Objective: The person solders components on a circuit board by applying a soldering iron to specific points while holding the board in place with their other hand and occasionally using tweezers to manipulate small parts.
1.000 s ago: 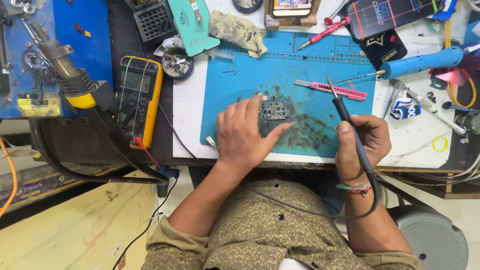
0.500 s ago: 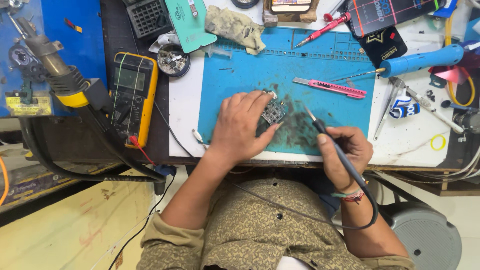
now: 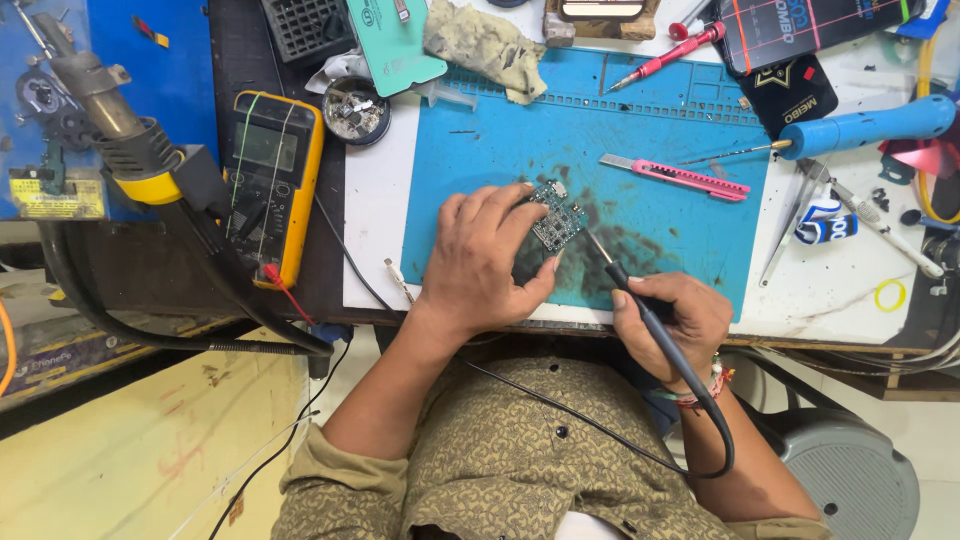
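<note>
Left hand grip pinching small circuit board mid blue mat, right hand grip wrapped round soldering iron near worktop front edge, tip beside board's right edge

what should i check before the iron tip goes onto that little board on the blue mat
1. Small green circuit board pinned by left hand: ok.
2. Black-handled soldering iron gripped in right hand: ok.
3. Tip touching board: cannot tell, close beside it.
4. Left fingers away from tip: not ok, thumb lies near.
5. Blue silicone mat under board: ok.
6. Pink utility knife out of the way: ok.
</note>
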